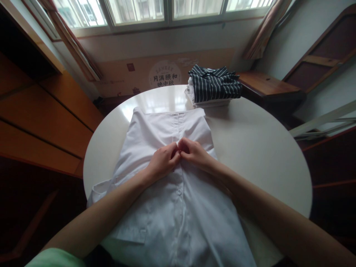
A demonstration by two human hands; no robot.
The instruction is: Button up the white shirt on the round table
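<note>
A white button-front coat (pixel 164 207) lies spread over the round table, its button strip running down the middle and a pocket visible at lower left. My left hand (pixel 164 155) pinches the coat's front edge near the centre. Right against it, my right hand (pixel 194 151) pinches the same strip, with the fingertips of both hands touching. Whatever button lies between the fingers is hidden. Below my hands, one white button (pixel 179 192) shows on the strip. Part of the coat, perhaps a sleeve, is bunched at the table's left edge.
On the far side of the white round table (pixel 267 155) sits a stack of folded clothes, topped by a black-and-white striped shirt (pixel 215 84). Wooden cabinets (pixel 41 115) stand at left. A wooden stool or bench (pixel 267 86) is behind the table at right, below windows.
</note>
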